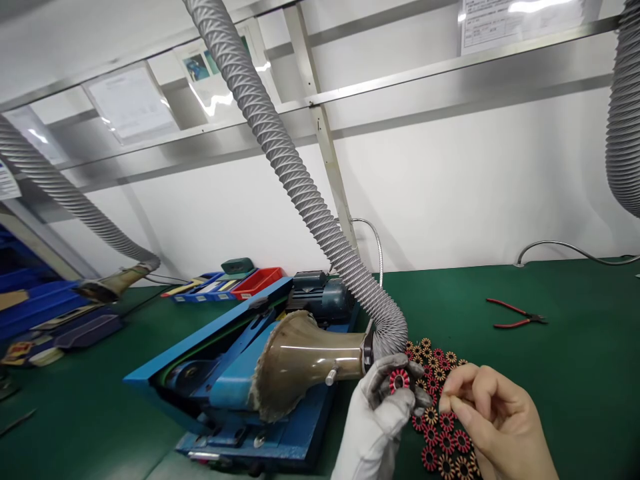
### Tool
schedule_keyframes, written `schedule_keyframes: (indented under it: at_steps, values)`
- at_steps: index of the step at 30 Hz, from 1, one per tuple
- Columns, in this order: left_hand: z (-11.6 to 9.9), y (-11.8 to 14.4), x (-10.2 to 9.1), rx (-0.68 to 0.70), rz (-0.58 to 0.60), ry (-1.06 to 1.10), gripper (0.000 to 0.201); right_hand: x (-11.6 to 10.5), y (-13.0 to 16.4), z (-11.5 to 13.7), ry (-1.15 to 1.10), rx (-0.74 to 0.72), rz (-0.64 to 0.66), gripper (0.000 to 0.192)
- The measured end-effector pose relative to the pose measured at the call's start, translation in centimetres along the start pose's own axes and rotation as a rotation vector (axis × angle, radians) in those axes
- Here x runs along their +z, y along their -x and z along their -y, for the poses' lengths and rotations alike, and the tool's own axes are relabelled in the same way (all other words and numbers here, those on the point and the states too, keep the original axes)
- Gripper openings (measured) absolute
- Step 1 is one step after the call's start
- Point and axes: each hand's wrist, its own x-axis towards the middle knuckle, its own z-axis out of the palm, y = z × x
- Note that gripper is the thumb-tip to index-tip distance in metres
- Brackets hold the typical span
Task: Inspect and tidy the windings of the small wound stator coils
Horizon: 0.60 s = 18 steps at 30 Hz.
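"Starting big, what's left of the fingers of the gloved left hand (375, 420)?"

"A blue machine (235, 387) — then, nearer, a brown funnel (315, 353)."

"Right of them?"

"The bare right hand (495, 407), thumb and forefinger pinched together — on what, if anything, I can't tell. Between both hands' fingers lie many wound rings (446, 441)."

"And held?"

"One red ring (399, 381), between gloved thumb and fingers. A slack grip or knocking the funnel could drop it among the others."
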Motion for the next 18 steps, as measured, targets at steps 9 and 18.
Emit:
schedule_keyframes:
  at_steps: [9, 18]
  values:
    - [0.1, -0.1, 0.5, 0.009, -0.041, 0.04, 0.033, -0.1, 0.1, 0.3, 0.0, 0.011, 0.02, 0.035]
    - [0.1, -0.1, -0.1, 0.005, -0.019, -0.043, 0.03, 0.5, 0.0, 1.0, -0.093, 0.107, -0.028, 0.041]
